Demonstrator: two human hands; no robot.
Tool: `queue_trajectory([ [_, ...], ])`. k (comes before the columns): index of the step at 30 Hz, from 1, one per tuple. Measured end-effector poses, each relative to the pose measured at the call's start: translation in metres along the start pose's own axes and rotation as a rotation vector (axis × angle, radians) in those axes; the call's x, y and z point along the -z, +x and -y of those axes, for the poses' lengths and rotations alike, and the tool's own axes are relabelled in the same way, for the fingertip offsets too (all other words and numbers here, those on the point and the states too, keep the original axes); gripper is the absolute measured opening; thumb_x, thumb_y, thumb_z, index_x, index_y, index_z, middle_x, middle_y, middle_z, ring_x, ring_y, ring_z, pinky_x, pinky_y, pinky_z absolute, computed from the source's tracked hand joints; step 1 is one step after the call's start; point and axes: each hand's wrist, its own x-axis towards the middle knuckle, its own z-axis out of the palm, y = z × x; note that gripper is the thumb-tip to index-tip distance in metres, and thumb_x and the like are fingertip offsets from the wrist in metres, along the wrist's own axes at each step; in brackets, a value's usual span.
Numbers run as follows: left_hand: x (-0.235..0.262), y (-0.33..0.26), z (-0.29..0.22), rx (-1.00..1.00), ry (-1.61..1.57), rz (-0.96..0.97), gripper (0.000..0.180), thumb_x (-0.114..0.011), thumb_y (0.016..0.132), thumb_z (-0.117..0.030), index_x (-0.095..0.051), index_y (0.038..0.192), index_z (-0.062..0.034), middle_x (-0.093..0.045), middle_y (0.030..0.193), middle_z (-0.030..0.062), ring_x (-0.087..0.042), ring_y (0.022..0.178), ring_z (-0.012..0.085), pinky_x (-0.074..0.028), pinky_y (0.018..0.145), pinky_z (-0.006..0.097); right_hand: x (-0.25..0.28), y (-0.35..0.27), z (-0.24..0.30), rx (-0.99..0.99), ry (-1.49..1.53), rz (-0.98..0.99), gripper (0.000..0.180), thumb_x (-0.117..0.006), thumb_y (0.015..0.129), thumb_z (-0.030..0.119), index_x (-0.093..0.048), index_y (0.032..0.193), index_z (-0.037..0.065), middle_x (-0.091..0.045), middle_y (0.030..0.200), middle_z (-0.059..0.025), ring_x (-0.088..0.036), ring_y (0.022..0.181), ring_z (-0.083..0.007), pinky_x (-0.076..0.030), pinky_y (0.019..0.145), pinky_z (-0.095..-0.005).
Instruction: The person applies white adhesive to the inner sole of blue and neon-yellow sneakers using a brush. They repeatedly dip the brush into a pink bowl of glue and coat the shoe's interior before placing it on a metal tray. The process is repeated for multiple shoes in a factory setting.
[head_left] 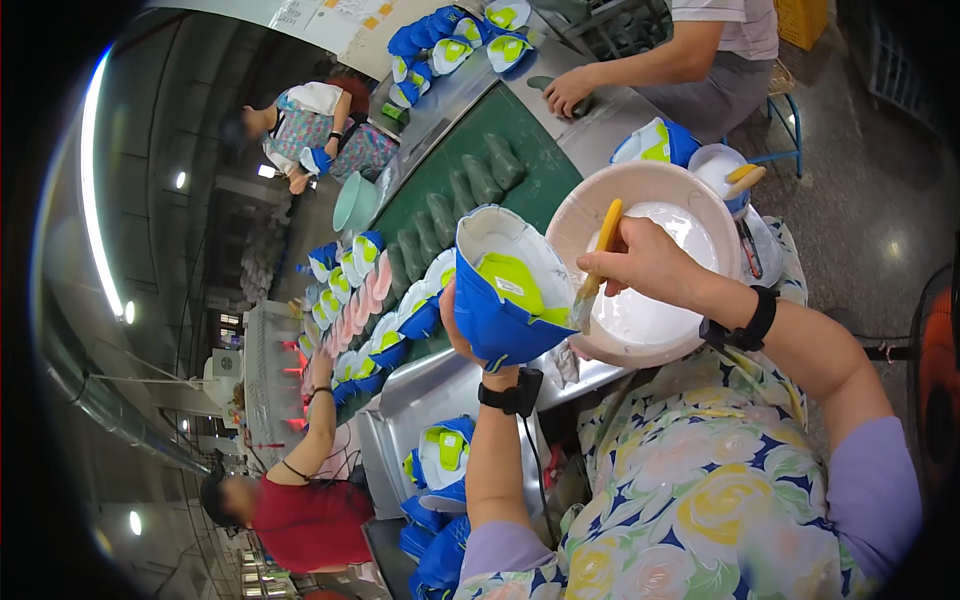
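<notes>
My left hand (457,322) is wrapped round a blue shoe upper (480,310) with a white inside and a lime-green lining, its opening turned up. Between the fingers of my right hand (645,262) is a brush (608,225) with a yellow handle. Its bristles point down and reach the upper's right edge; whether they touch it I cannot tell. Under my right hand stands a pale pink basin (572,205) holding white liquid (655,318), with white smears on its inner wall.
A green conveyor belt (540,185) carries dark shoe lasts (440,215), pink pieces (362,300) and more uppers. Beyond the basin is a small tub (720,165) with another brush. Blue uppers (440,545) are piled at lower left. Co-workers sit or stand along the belt.
</notes>
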Motion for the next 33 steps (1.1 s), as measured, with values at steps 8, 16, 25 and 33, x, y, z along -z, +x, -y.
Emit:
queue_trajectory([
  [8,0.044,0.022,-0.011,1.021,-0.599,0.272,0.052,-0.057,0.101,-0.035,-0.049,0.146,-0.0111,-0.059,0.139,0.0110,-0.061,0.124,0.0286,-0.053,0.102,0.047,0.018,-0.001,0.022,0.425,-0.061,0.046,0.020,-0.073,0.091,0.013,-0.064,0.103,0.001,-0.071,0.091,-0.0097,-0.070,0.085,-0.0163,-0.056,0.078,-0.0298],
  [16,-0.011,-0.044,-0.046,1.271,-1.180,0.501,0.057,-0.059,0.099,-0.038,-0.047,0.148,-0.0112,-0.057,0.143,0.0118,-0.060,0.126,0.0296,-0.052,0.104,0.048,-0.018,-0.004,0.038,1.181,-0.313,0.219,0.021,-0.075,0.088,0.010,-0.064,0.105,0.010,-0.071,0.105,-0.0069,-0.068,0.100,-0.0286,-0.053,0.089,-0.0381],
  [25,-0.010,-0.055,-0.052,1.227,-1.067,0.426,0.058,-0.061,0.098,-0.039,-0.048,0.147,-0.0105,-0.058,0.142,0.0115,-0.061,0.125,0.0294,-0.053,0.103,0.048,0.006,0.021,0.039,0.834,-0.565,0.228,0.022,-0.071,0.090,0.017,-0.053,0.096,0.006,-0.065,0.087,-0.0163,-0.066,0.085,-0.0387,-0.052,0.074,-0.0443],
  [33,-0.002,-0.047,-0.053,1.115,-0.967,0.308,0.059,-0.064,0.097,-0.039,-0.049,0.146,-0.0100,-0.059,0.141,0.0113,-0.061,0.124,0.0292,-0.053,0.103,0.049,0.025,0.023,0.018,0.639,-0.602,0.300,0.017,-0.071,0.088,0.014,-0.062,0.096,0.002,-0.067,0.085,-0.0189,-0.066,0.085,-0.0387,-0.052,0.076,-0.0430],
])
